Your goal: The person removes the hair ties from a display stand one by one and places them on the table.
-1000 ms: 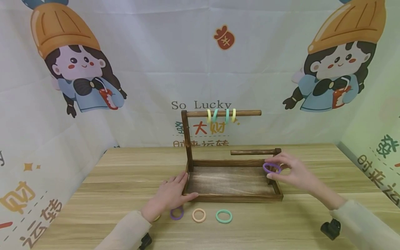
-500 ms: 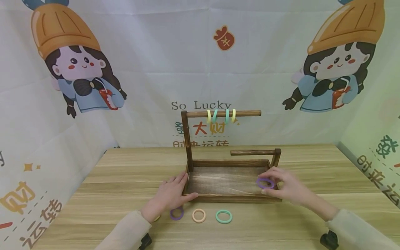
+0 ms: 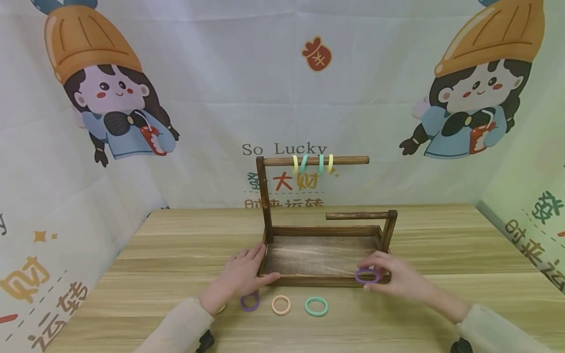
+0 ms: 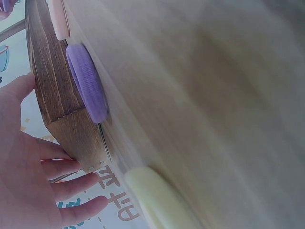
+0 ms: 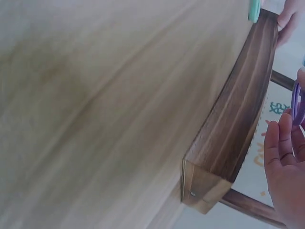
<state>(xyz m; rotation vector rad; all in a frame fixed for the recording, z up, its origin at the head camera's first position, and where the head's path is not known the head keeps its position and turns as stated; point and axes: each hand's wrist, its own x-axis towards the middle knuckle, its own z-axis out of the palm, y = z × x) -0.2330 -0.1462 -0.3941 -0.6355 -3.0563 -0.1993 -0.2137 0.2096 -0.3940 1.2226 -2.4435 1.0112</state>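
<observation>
My right hand (image 3: pixel 401 277) pinches a purple hair tie (image 3: pixel 366 282) between thumb and fingertips, just over the front right rim of a dark wooden tray rack (image 3: pixel 318 281). That hair tie (image 5: pixel 295 102) shows at the right edge of the right wrist view. My left hand (image 3: pixel 240 272) rests with spread fingers against the tray's front left corner. On the table before the tray lie a second purple hair tie (image 3: pixel 250 309), a peach one (image 3: pixel 281 313) and a green one (image 3: pixel 316 314). A yellow hair tie (image 4: pixel 159 202) lies partly hidden by my left wrist in the head view.
From the rack's left post, a high bar (image 3: pixel 350 160) extends right, carrying several yellow and green hair ties (image 3: pixel 321 164). A lower bare bar (image 3: pixel 357 215) points left from the right post (image 3: pixel 388 231). A printed cloth (image 3: pixel 220 73) hangs behind the wooden table (image 3: pixel 185 245).
My right hand, holding the purple hair tie, has come down and toward me from beside the right post to the tray's front rim. My left hand has stayed in place.
</observation>
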